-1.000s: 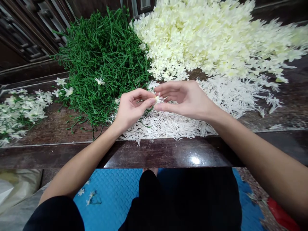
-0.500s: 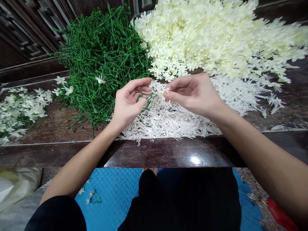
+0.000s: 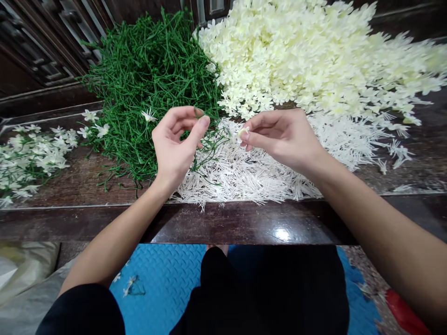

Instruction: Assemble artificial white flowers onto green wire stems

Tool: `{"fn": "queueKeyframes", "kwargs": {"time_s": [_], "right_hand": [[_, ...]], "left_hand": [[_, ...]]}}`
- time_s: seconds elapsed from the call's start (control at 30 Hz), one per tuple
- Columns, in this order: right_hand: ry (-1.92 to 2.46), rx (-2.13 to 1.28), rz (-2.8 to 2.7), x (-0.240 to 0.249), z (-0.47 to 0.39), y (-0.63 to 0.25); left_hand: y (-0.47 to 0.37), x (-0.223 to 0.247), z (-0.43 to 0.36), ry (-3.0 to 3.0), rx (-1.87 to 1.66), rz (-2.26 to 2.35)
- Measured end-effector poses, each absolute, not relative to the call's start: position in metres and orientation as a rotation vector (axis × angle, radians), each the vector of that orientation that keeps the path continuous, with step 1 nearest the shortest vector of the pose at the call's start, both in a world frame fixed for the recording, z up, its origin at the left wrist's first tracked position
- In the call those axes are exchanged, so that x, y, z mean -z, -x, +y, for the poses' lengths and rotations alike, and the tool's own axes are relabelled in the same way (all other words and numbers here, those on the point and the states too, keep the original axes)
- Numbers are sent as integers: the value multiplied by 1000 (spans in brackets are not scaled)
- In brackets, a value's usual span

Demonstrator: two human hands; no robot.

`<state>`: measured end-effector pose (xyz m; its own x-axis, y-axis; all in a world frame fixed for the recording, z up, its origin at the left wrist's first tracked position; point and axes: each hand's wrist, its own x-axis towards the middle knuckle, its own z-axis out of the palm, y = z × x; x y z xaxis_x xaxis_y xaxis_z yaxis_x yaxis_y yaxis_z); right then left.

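Note:
My left hand (image 3: 176,142) is closed, thumb against index finger, on a thin green plastic stem (image 3: 209,145) whose branches hang below the fingertips. Between the thumb and fingers of my right hand (image 3: 284,135) is a small cream-white artificial flower (image 3: 241,135). The two hands face each other a short way apart, above a heap of white spiky stamen pieces (image 3: 244,177). Behind my left hand rises a pile of green stems (image 3: 139,79), with a white flower (image 3: 148,116) lying on it. Beyond my right hand spreads a large pile of cream blossoms (image 3: 296,60).
White flowers on green stems (image 3: 38,153) lie at the far left of the dark wooden bench (image 3: 87,179). Carved dark wood (image 3: 42,42) stands behind. Below are a blue mat (image 3: 164,274) with a few dropped flowers (image 3: 132,286) and a red object (image 3: 407,311).
My left hand has shifted a little left and up, away from my right hand, and its thumb now presses nearer the index fingertip. My right hand stays nearly in place with the flower.

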<state>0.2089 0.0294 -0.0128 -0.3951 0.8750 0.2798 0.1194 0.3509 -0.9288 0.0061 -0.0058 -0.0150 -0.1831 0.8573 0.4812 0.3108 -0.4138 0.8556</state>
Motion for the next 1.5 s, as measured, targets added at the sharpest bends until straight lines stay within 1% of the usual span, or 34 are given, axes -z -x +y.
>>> {"fn": "queueKeyframes", "kwargs": {"time_s": [0.23, 0.37, 0.43, 0.57, 0.8, 0.97, 1.17, 1.5], "right_hand": [[882, -1148, -1762, 13, 30, -209], [857, -1188, -1739, 13, 30, -209], [847, -1206, -1727, 13, 31, -209], [849, -1216, -1720, 14, 31, -208], [833, -1191, -1784, 13, 28, -209], [861, -1211, -1804, 9, 25, -209], [899, -1215, -1852, 7, 22, -208], [907, -1122, -1971, 7, 21, -209]], "left_hand": [[-7, 13, -7, -1727, -1461, 1367], [-7, 16, -6, -1871, -1367, 1435], [-7, 18, -5, -1884, -1384, 1416], [-8, 18, -6, -1706, -1434, 1298], [-12, 19, -8, -1606, -1333, 1122], [-13, 18, -9, -1666, -1262, 1133], [-12, 17, -8, -1695, -1283, 1105], [-12, 19, -7, -1688, -1246, 1133]]}}
